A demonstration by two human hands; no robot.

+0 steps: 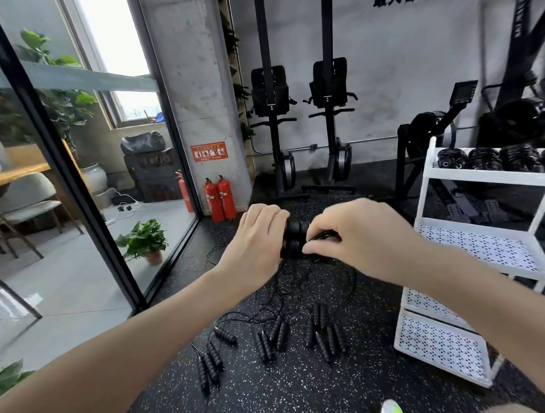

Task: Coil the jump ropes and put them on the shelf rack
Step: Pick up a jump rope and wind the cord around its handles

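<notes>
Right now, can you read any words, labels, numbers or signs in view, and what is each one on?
None can be read.
Red sign on the concrete pillar: pictograms and print, too small.
Black lettering on the back wall: cut off by the frame's top.
Fire extinguishers: labels too blurred.
Rowing machine monitor: dark, no digits show.

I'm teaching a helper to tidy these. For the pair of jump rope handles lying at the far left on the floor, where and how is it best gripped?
Grip the far-left pair of handles around the ribbed mid-sections, both together, coming from above. They lie flat, side by side and roughly parallel on the floor, so one hand can probably close across both. The thin cord trails off their far ends, so avoid lifting by it.
</notes>
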